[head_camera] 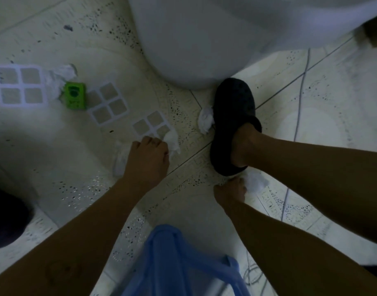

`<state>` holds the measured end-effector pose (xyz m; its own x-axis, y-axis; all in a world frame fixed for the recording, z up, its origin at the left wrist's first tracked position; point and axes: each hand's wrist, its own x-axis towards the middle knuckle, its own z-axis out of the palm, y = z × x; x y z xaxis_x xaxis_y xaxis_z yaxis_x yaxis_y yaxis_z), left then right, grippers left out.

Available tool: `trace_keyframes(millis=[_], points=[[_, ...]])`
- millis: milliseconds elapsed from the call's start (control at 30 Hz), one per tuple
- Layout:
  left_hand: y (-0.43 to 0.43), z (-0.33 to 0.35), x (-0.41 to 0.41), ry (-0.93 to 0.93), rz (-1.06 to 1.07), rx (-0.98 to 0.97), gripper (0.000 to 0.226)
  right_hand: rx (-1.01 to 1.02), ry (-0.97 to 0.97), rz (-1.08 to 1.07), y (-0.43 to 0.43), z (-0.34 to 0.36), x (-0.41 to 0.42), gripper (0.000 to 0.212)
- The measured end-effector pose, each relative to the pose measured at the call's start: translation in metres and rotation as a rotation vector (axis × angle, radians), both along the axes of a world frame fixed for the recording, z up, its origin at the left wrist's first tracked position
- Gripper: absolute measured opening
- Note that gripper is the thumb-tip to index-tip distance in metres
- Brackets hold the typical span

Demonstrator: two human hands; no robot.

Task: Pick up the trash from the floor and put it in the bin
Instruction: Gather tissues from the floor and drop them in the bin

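Note:
My left hand [148,155] is closed low over the tiled floor, with crumpled white tissue [172,141] sticking out to its right and more tissue [120,159] at its left side. My right hand [231,192] reaches down behind the heel of a dark slipper and touches a white tissue wad [255,182]. Another crumpled tissue [205,119] lies against the slipper's left side. A green carton [74,95] and more tissue [60,76] lie farther left. A blue plastic bag [181,265] hangs at the bottom centre.
A white toilet base [194,45] fills the top centre. My foot in the dark slipper [233,122] stands on the tiles. Three white four-square sheets [21,85] lie on the floor at left. A thin cable [299,99] runs along the right. A dark object [6,218] sits at the left edge.

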<state>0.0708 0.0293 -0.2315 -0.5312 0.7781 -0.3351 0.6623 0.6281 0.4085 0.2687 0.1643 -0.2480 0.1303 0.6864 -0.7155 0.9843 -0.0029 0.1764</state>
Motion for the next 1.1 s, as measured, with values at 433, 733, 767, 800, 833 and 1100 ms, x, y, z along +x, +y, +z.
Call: trace_keyframes(millis=[433,733,767,800,833,1100], points=[[-0.038,0.045,-0.014,-0.166,0.178,-0.13,0.021,-0.305,0.566,0.121,-0.057,0.062,-0.071,0.036],[-0.058,0.167,-0.047,-0.073,0.365,-0.019,0.017,-0.287,0.792,0.257,-0.034,0.182,-0.142,0.027],[-0.059,0.182,-0.049,-0.067,0.381,0.028,0.017,-0.312,0.847,0.238,-0.031,0.198,-0.147,0.023],[-0.059,0.197,-0.051,-0.062,0.398,0.079,0.017,-0.349,0.907,0.221,-0.028,0.215,-0.152,0.017],[-0.058,0.213,-0.052,-0.057,0.417,0.134,0.017,-0.378,0.962,0.21,-0.025,0.23,-0.156,0.013],[-0.023,0.324,-0.066,-0.04,0.585,0.544,0.037,-0.175,1.138,0.515,0.028,0.356,-0.185,0.03]])
